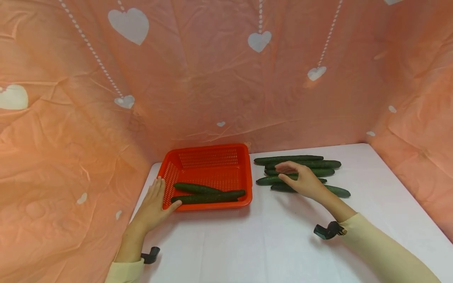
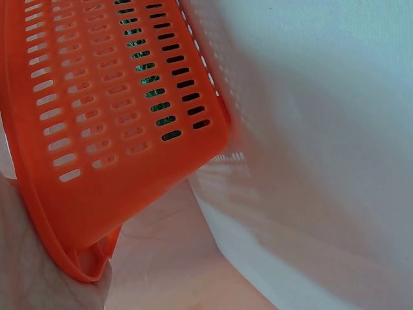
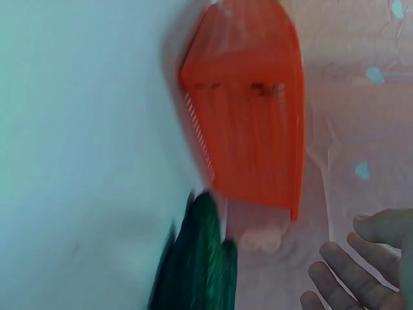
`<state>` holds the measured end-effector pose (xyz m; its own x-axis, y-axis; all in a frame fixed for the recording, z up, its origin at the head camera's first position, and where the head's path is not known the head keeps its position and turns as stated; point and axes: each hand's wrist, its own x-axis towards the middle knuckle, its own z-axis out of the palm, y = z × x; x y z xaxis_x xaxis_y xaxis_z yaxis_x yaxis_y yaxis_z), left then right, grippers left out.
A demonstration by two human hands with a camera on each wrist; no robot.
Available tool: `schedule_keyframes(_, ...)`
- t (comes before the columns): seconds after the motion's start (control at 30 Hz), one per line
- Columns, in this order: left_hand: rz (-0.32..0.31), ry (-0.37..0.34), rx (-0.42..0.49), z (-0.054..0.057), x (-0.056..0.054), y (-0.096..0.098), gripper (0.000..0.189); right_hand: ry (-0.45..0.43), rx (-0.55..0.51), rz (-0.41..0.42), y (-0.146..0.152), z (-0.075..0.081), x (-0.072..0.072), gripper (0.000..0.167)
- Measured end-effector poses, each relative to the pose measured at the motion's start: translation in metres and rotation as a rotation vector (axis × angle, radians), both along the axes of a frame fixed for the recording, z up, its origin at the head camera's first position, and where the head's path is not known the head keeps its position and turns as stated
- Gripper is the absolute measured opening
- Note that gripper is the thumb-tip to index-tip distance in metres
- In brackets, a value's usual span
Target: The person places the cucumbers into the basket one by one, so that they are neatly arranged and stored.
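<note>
A red-orange plastic basket (image 1: pixel 205 206) stands at the table's left, with dark green cucumbers (image 1: pixel 209 197) lying along its near side. My left hand (image 1: pixel 151 205) rests on its near left corner, fingers along the left rim and thumb over the front one. In the left wrist view the palm lies against the rim of the slotted basket wall (image 2: pixel 116 194). To the right, several loose cucumbers (image 1: pixel 301 160) lie roughly side by side. Over them hovers my right hand (image 1: pixel 301 180), its fingers loosely bent with nothing held; the right wrist view shows the fingers (image 3: pixel 352 278) spread above the cucumbers (image 3: pixel 200 265).
A white cloth covers the table (image 1: pixel 240 243). Pink-orange sheeting (image 1: pixel 198 98) with white hearts hangs close behind the basket and along both sides. Small black wrist cameras sit on the left (image 1: pixel 150 255) and right (image 1: pixel 329 230) wrists.
</note>
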<state>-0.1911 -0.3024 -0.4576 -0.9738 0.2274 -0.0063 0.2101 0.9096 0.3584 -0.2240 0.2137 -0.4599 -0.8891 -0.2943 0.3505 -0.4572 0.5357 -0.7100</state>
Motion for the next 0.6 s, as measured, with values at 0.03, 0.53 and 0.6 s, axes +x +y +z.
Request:
schedule_keyframes(0.03,0.0,0.0,0.0,0.0,0.0,0.0,0.114,0.006,0.013,-0.015,0.006,-0.002,0.003,0.03)
schedule_keyframes(0.53,0.003,0.004,-0.008,0.0,0.0,0.0,0.114,-0.023,0.179,-0.101,0.092,-0.021,0.025,0.037)
schedule_keyframes(0.6,0.002,0.002,-0.007,0.0,0.0,0.0,0.113,-0.014,0.222,-0.103,0.1,-0.025,0.026,0.039)
